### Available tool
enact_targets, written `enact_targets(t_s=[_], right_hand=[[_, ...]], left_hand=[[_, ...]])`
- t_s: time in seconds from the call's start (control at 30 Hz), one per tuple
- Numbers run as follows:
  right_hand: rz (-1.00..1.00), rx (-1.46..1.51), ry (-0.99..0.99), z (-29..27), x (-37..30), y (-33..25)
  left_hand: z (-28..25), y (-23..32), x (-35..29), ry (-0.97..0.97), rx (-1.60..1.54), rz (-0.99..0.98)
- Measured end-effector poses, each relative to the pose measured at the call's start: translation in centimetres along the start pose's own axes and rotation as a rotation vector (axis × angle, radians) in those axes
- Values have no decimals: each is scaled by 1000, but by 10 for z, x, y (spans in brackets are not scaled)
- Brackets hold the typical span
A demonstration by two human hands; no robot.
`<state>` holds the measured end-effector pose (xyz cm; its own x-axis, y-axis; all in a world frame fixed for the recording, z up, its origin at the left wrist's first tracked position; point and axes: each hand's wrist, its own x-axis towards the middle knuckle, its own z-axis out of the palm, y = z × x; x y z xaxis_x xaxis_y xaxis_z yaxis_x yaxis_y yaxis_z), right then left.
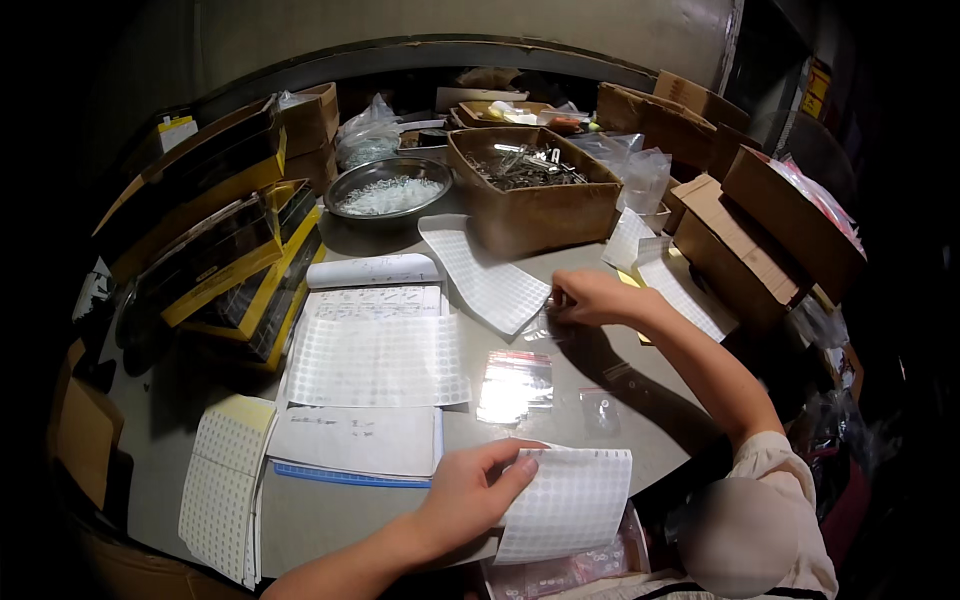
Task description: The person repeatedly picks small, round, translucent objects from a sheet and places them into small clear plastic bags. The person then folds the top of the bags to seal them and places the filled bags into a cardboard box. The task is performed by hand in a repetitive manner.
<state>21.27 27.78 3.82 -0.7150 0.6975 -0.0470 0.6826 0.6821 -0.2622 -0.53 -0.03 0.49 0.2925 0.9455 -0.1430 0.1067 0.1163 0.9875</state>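
Note:
My left hand [475,495] grips a sheet of small round stickers [570,505] at its left edge, thumb on top, near the front of the table. Farther off to the right, my right hand [595,298] has its fingers closed at a small clear plastic bag [538,326], partly hidden beneath them. Between the hands lie clear zip bags with a red strip [515,388]. A small bag [600,410] with tiny pieces inside rests to their right. Beyond, another sticker sheet [485,275] reaches close to my right fingertips.
A notepad [355,440] with a sticker sheet across it lies left of centre, beside stacked sheets [225,480]. Behind stand a metal bowl [350,205] of small white pieces and a cardboard box [535,215] of metal parts. Boxes [740,245] crowd both sides. An open box [640,540] of small bags sits below.

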Motion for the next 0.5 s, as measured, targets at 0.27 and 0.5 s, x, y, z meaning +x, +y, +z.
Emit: enact_targets(t_s=[0.27,0.5], right_hand=[[123,33,70,0,-57,7],[-389,355,82,7,-125,-122]], left_hand=[[-4,3,6,129,80,29],[-5,-4,6,188,110,63]])
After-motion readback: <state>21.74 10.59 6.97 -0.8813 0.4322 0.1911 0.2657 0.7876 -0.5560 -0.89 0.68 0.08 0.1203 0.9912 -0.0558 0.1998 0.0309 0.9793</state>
